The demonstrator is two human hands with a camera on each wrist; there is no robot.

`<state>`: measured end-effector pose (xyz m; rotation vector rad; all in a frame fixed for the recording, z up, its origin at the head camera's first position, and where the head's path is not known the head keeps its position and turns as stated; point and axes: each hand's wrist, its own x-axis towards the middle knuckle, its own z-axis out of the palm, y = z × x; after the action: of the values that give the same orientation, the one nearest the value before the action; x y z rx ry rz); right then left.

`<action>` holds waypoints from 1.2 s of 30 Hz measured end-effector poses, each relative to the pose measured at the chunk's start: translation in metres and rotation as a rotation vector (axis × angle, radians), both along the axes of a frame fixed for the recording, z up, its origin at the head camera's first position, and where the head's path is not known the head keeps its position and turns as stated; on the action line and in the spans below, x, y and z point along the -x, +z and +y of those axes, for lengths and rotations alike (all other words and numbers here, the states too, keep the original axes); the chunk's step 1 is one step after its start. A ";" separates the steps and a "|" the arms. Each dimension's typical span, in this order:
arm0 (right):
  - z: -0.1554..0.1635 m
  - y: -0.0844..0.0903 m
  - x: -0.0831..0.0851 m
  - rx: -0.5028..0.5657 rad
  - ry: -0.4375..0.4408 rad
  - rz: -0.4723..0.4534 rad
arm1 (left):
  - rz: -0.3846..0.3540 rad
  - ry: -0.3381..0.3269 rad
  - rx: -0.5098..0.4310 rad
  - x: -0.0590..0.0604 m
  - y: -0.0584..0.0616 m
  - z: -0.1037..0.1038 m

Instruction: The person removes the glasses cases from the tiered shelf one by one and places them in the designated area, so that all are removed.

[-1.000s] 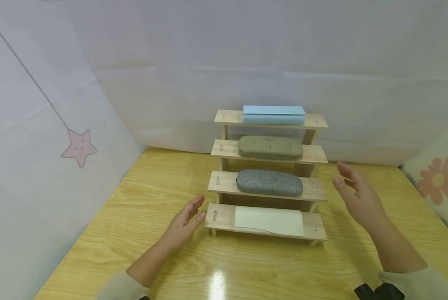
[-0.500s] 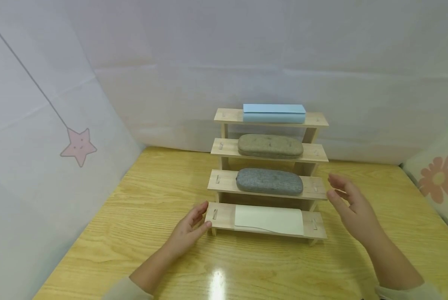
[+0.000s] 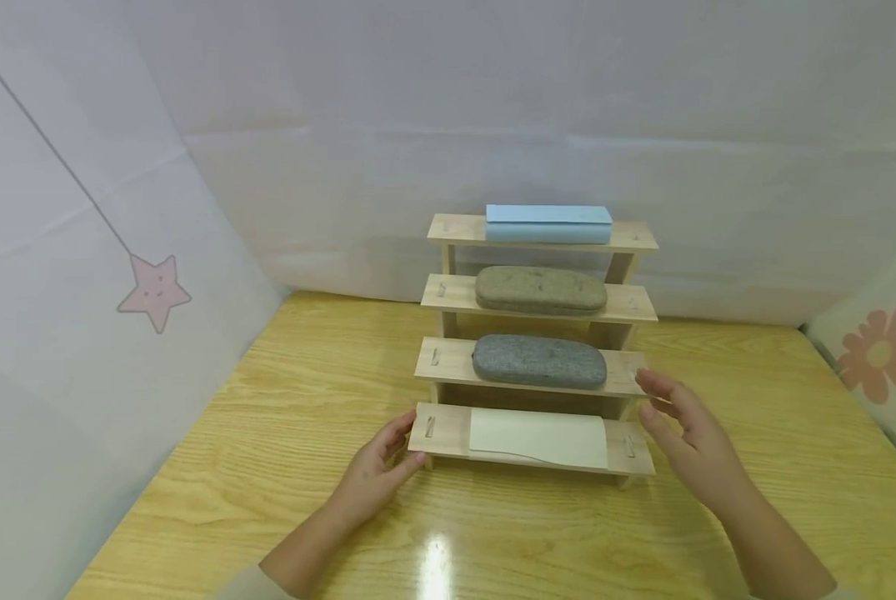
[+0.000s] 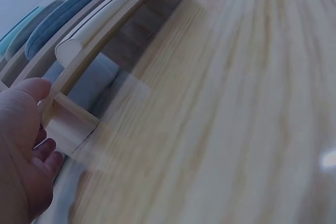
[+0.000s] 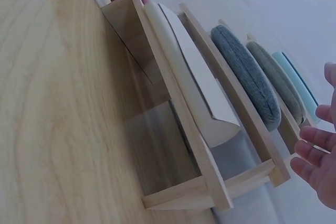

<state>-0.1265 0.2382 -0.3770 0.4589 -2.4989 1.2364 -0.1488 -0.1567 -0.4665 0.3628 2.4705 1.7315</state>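
A stepped wooden display rack (image 3: 448,425) bears glasses cases, one on each tier. A light blue folding case (image 3: 548,225) lies on the top tier. Below it is an olive-brown fabric case (image 3: 541,290), then a grey fabric case (image 3: 539,361). On the lowest tier sits a cream flap case (image 3: 538,437). My left hand (image 3: 376,471) grips the left end of the lowest shelf; in the left wrist view its thumb (image 4: 34,88) lies against the shelf edge with fingers curled beneath. Beside the rack's right side, my right hand (image 3: 691,442) has its fingers spread and holds nothing.
The rack stands on a yellow wood-grain table (image 3: 267,450). A pale cloth backdrop (image 3: 342,167) rises close behind it, with a printed pink star (image 3: 155,292) at left and an orange flower (image 3: 878,353) at right.
My left hand has moved right onto the end of the lowest shelf and taken hold. My right hand has come left and down toward the rack's right side. The cases keep their places.
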 end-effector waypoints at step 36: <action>-0.025 -0.039 0.003 -0.098 0.052 -0.153 | 0.032 0.161 -0.071 -0.003 -0.008 0.005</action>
<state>-0.1292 0.2133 -0.4163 0.4728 -2.7025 1.2144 -0.1458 -0.1518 -0.4740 0.2035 2.5285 1.8923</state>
